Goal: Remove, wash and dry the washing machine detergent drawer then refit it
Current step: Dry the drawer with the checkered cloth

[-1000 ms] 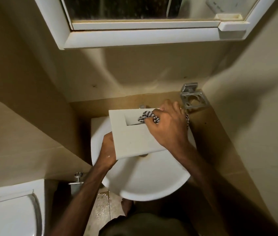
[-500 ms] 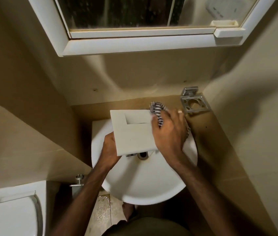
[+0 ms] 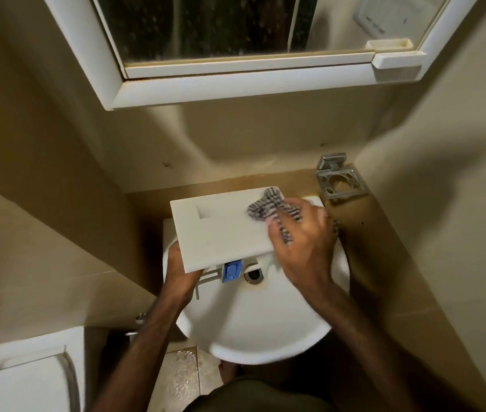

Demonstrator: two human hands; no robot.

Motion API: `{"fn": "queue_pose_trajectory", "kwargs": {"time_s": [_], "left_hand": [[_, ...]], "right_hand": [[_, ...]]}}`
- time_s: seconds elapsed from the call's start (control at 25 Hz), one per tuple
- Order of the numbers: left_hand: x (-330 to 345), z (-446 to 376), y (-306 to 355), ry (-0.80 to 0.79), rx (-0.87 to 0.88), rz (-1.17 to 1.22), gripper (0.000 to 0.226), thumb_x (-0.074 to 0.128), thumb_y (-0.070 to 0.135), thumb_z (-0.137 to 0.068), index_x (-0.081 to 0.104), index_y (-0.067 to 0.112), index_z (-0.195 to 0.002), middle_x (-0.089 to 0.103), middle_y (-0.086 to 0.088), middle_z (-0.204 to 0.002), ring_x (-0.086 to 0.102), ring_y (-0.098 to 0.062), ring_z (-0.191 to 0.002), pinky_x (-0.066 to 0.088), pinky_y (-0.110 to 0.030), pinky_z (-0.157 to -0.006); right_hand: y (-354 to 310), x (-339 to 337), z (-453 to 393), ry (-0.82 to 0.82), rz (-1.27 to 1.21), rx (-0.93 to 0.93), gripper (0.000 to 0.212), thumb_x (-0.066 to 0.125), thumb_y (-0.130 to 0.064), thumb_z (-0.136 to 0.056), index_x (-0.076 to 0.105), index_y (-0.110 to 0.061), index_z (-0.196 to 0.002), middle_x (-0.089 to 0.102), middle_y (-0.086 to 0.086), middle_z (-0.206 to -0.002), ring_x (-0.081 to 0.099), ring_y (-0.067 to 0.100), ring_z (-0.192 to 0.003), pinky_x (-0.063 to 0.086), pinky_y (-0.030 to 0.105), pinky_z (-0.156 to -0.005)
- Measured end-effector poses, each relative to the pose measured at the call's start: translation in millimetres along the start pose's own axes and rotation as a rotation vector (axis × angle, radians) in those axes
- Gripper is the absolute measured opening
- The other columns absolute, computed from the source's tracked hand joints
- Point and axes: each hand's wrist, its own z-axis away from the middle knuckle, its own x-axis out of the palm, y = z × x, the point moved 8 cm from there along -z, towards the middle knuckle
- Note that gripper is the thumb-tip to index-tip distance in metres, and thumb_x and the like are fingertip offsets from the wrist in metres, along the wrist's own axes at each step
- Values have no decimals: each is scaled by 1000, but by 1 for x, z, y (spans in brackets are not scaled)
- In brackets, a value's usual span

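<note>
Right hand (image 3: 304,248) with checked cloth (image 3: 268,208) on detergent drawer (image 3: 223,230) over sink (image 3: 265,331)

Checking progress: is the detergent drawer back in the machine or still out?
Out. The left hand holds the detergent drawer over the sink while the right hand wipes it with a cloth.

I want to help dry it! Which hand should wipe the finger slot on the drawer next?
Probably the right hand: it grips the checked cloth on the drawer front, beside the slot. The left hand grips the drawer's edge, holding it above the sink.
</note>
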Motion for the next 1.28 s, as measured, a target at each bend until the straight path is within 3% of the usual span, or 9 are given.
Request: {"fn": "queue_pose_trajectory", "kwargs": {"time_s": [0.08,0.2,0.32,0.52,0.64,0.84,1.0,1.12,1.28], "left_hand": [[-1,-3,1,10,16,24,32,78,37,-67,77,32,-99,78,7,-100,73,-13,-95,59,-44,-88],[11,-5,5,-22,21,-2,35,79,30,-70,75,45,-102,77,13,-100,72,-7,-96,60,-35,-83],[24,0,-10,-67,-28,-95,49,66,17,-85,56,15,-133,63,15,-100,64,-9,-95,56,-21,-77],[25,2,-18,2,-103,33,18,58,11,-95,52,25,-106,60,10,-95,60,-13,-95,50,-7,-66],[18,-1,-2,14,-35,167,33,85,12,-70,69,23,-97,77,10,-86,72,-4,-84,55,-14,-67],[0,-5,-6,-66,21,-2,5,71,19,-73,69,22,-77,69,5,-74,58,-23,-69,45,-46,-66],[16,4,1,-167,-24,-62,13,69,30,-70,70,43,-69,64,9,-71,49,-29,-81,41,-47,-71],[23,-3,18,-193,26,-64,14,73,21,-71,71,35,-75,70,13,-72,59,-21,-76,49,-34,-66],[44,-7,20,-243,4,-132,21,70,-9,-82,58,8,-76,66,13,-59,55,3,-53,44,-15,-50]], "right_hand": [[14,-3,-5,37,-21,145,27,62,-33,-99,78,-14,-110,66,7,-121,52,27,-101,48,48,-80],[-48,3,7,0,45,-37,29,64,-36,-94,76,-20,-114,68,6,-125,52,26,-104,41,41,-84],[-123,17,31,-69,67,-327,38,59,-42,-94,70,-29,-128,66,3,-133,53,25,-112,40,41,-86],[-130,11,37,91,131,-486,34,63,-42,-97,71,-34,-128,70,2,-130,55,25,-113,44,43,-86],[-80,-1,25,128,144,-293,30,61,-41,-98,70,-29,-124,71,6,-127,54,28,-112,40,43,-87],[23,12,-27,-170,-38,298,37,51,-44,-103,75,-18,-114,63,8,-121,54,31,-112,47,45,-92],[57,29,-61,-301,-195,465,40,41,-50,-105,72,-25,-110,66,7,-115,60,27,-106,48,38,-87],[20,29,-68,-259,-40,224,37,49,-52,-102,77,-28,-110,72,-3,-116,57,25,-109,40,41,-98],[-51,44,-58,-272,-188,-78,38,46,-53,-102,77,-32,-107,69,-15,-111,57,19,-107,37,43,-87]]}}
